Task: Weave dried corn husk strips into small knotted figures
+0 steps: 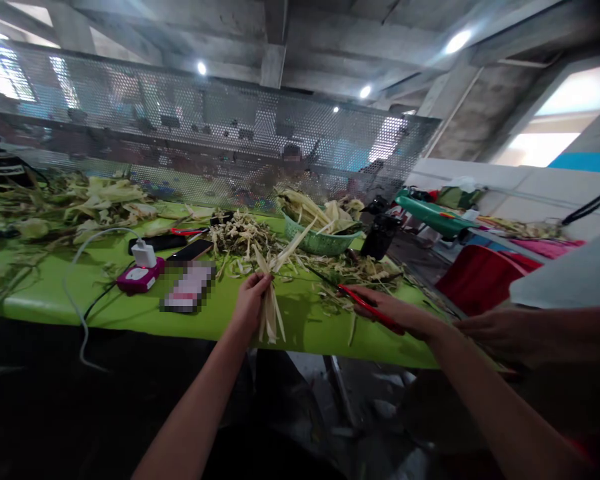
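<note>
The left hand [256, 293] pinches a bundle of corn husk strips [270, 313] between thumb and fingertips near its middle, so the bundle lies at the fingertips, on the right side of that hand. Its long axis runs roughly away from the body: pale tails hang toward the near edge of the green surface [300, 327], while the far ends fan out, one long strip slanting up to the right in front of the green basket [325, 247]. The right hand [400, 312] is closed around the red handles of a pair of scissors [365, 306], whose dark blades point forward and left, into the space to the right of the bundle. The key relation seems to be that gap: the blade tips and the husk are apart, with the bundle to the left of the scissors and the left hand nearer to it than the right. Whether the blades are parted I cannot tell. Husk trimmings [380, 270] lie scattered just beyond the right hand.
</note>
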Demonstrator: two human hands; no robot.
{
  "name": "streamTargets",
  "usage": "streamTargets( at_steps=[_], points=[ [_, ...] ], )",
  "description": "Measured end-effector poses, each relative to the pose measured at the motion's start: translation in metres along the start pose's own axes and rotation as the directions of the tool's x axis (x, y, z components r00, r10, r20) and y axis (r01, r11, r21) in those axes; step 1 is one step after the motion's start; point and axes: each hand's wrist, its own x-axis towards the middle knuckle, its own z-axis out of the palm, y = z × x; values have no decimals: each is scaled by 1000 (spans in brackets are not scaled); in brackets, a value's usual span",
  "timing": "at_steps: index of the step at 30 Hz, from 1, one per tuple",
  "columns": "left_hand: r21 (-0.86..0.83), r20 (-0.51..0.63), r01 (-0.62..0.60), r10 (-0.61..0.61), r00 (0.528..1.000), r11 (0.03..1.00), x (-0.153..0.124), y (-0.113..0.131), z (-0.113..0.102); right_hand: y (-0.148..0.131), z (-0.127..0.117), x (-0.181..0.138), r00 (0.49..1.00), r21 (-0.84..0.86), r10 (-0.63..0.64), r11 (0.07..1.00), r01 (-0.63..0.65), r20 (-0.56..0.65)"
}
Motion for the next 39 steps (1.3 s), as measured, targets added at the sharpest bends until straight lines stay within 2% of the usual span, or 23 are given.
streamTargets(
  at_steps=[5,8,11,17,27,32,39],
  points=[
    [8,0,13,-13,1000,1000,0,0,-1,-20,23,3,999,125,-11,992,16,-40],
    [1,7,23,-23,1000,1000,0,1,0,-26,33,6,998,148,-57,987,57,-10],
    [-8,17,23,-23,1000,1000,-1,1,1,-30,39,8,995,86,-87,993,82,44],
    [-37,39,25,-24,999,999,0,-1,-1,-38,46,14,990,-62,-122,990,127,71],
    [-71,47,38,-35,998,997,0,-3,-4,-51,59,22,994,-30,-84,996,82,-70],
    [-81,54,36,-32,998,996,0,-3,-5,-48,68,26,981,-28,-137,991,134,-136],
    [-92,67,55,-49,997,994,-1,-2,-3,-51,69,29,970,-32,-174,985,171,-169]
  ],
)
